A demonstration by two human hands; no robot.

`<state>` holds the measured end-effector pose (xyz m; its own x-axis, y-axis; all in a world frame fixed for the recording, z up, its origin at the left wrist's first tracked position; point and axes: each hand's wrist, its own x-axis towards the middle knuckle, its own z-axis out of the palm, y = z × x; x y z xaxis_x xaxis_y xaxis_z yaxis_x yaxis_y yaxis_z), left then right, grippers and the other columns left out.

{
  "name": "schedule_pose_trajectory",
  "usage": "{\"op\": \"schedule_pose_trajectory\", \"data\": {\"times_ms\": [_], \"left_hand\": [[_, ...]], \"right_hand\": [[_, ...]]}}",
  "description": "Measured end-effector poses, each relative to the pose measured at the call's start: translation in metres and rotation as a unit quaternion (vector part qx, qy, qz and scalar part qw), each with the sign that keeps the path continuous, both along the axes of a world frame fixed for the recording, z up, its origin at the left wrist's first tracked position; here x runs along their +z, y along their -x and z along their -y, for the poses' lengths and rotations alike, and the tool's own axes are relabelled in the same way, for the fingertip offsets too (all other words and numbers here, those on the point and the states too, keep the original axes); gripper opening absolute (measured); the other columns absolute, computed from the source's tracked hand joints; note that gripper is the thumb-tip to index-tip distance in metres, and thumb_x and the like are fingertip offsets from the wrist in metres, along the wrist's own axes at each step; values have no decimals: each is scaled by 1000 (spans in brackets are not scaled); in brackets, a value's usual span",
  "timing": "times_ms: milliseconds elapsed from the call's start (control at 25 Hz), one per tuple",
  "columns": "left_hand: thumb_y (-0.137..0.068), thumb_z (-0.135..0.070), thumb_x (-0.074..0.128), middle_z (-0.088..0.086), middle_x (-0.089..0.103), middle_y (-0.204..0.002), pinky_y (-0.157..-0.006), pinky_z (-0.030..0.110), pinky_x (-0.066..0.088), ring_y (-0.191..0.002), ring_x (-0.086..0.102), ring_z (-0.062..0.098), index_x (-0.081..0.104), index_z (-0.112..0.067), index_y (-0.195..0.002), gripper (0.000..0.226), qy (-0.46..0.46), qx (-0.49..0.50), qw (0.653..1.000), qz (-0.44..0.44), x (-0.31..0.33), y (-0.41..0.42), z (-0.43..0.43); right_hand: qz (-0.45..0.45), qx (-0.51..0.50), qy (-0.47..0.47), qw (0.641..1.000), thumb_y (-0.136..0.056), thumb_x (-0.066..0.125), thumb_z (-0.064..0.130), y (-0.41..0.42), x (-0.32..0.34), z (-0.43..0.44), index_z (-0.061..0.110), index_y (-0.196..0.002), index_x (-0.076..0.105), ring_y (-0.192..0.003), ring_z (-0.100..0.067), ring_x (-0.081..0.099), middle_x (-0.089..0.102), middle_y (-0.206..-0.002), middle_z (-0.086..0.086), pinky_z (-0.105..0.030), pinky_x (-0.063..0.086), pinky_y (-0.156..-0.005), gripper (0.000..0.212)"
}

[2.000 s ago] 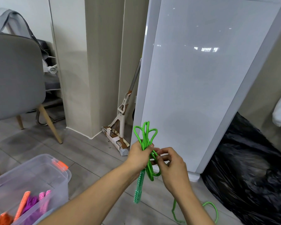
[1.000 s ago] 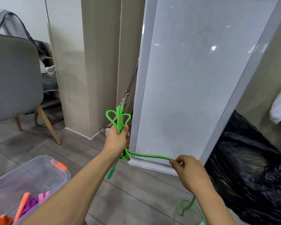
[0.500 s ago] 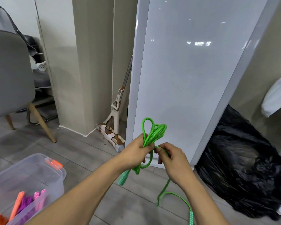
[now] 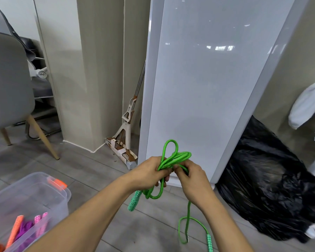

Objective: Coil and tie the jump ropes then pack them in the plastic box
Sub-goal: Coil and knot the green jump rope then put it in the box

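Grey floor (image 4: 91, 166), right hand (image 4: 193, 177) back at green rope (image 4: 178, 157), left hand (image 4: 149, 171) gripping

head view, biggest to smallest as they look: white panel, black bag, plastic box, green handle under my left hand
1. white panel
2. black bag
3. plastic box (cut off by the frame)
4. green handle
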<state>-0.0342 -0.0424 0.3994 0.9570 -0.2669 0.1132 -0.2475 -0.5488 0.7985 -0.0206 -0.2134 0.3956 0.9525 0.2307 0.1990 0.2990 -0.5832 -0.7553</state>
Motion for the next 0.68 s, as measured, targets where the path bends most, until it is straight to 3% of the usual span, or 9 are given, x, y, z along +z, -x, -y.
{"op": "schedule_pose_trajectory", "data": {"times_ms": [120, 240, 320, 400, 520, 600, 680], "left_hand": [[-102, -21, 49, 1, 68, -79, -69, 38, 59, -75, 73, 17, 55, -19, -94, 10, 50, 22, 998, -11, -5, -4, -2], [-102, -14, 49, 6, 67, -80, -82, 50, 59, -75, 75, 25, 53, -12, -93, 9, 141, 135, 981, -25, -14, -15, -10], [-102, -11, 47, 10, 64, -80, -77, 48, 61, -67, 73, 24, 53, -7, -93, 11, 207, 237, 949, -30, -16, -23, -20], [-102, -9, 45, 18, 67, -85, -60, 32, 60, -59, 70, 16, 55, 0, -96, 14, 250, 338, 907, -23, -13, -27, -30], [-101, -6, 45, 18, 65, -81, -40, 13, 44, -40, 59, -1, 59, 6, -97, 19, 278, 435, 856, 5, -9, -25, -36], [-102, -5, 45, 27, 64, -84, -41, 16, 46, -40, 59, 3, 58, 5, -93, 19, 324, 429, 843, -18, -13, -26, -35], [-103, -8, 44, 35, 64, -91, -46, 25, 52, -47, 64, 13, 57, 5, -95, 20, 372, 385, 842, -60, -16, -27, -30]], "right_hand": [[-18, 1, -5, 1000, -100, 53, 28, -1, 1, 0, 26, -85, 65, -63, -2, 53, 60, -68, 10, -21, 38, -57, 19], [-25, -21, -6, 999, -99, 57, 35, -4, 4, 5, 23, -80, 68, -54, -2, 49, 58, -56, 14, -21, 35, -54, 25], [-33, -40, -12, 999, -99, 56, 38, -5, 6, 10, 22, -76, 69, -53, -4, 48, 57, -52, 16, -22, 35, -53, 30], [-40, -64, 2, 997, -98, 56, 42, -6, 7, 15, 20, -76, 70, -56, -8, 49, 57, -57, 10, -24, 34, -53, 34], [-35, -99, 23, 994, -99, 54, 38, -8, 7, 22, 21, -80, 72, -55, -9, 47, 54, -59, 7, -26, 32, -51, 31], [-39, -101, -6, 994, -100, 49, 23, -10, 5, 22, 21, -87, 74, -45, -7, 39, 47, -49, 9, -24, 28, -47, 28], [-40, -86, -57, 994, -99, 44, 13, -10, 4, 19, 21, -98, 74, -40, -6, 36, 49, -51, 11, -22, 28, -46, 31]]}}
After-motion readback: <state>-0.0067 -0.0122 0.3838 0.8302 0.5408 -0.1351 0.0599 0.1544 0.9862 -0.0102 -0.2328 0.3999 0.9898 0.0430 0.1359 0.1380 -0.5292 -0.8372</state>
